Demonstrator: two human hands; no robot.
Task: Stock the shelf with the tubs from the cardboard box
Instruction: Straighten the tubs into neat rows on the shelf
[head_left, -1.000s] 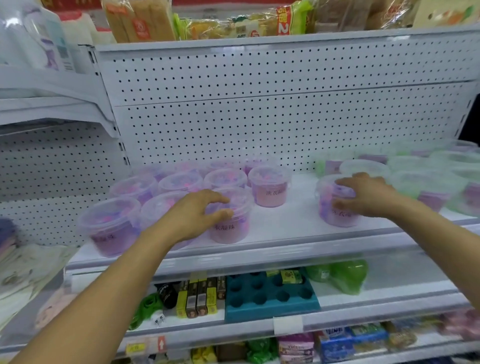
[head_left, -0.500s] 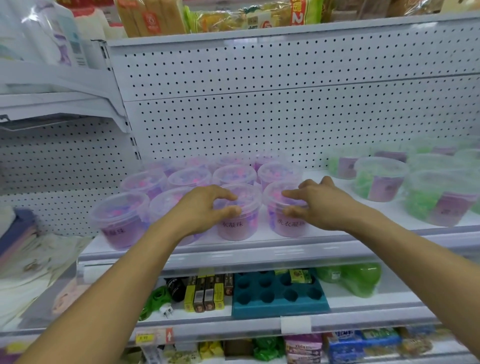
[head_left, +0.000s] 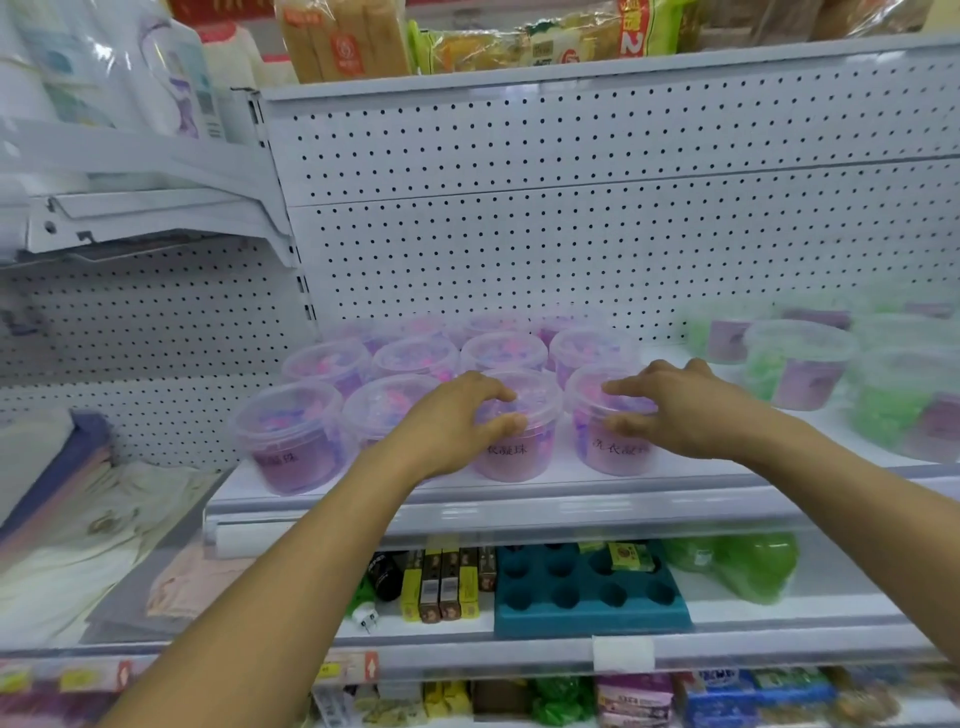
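Note:
Several clear tubs of purple and pink beads stand in rows on the white shelf (head_left: 519, 499). My left hand (head_left: 457, 421) grips a front-row purple tub (head_left: 524, 452), thumb on its front and fingers over the lid. My right hand (head_left: 685, 410) holds the neighbouring purple tub (head_left: 608, 447) at the right end of the front row, fingers over its lid and thumb on its side. The two tubs stand almost touching. Further purple tubs (head_left: 296, 436) fill the left and the back. The cardboard box is out of view.
Green-bead tubs (head_left: 800, 364) stand on the same shelf to the right, with a bare gap between them and the purple group. A perforated back panel (head_left: 571, 249) rises behind. Below are a teal tray (head_left: 587, 597), small boxes and green bottles. Bread packs lie on the top shelf.
My right hand slid a purple tub leftward along the shelf from beside the green tubs until it stands next to the tub under my left hand. The left hand has stayed on its tub.

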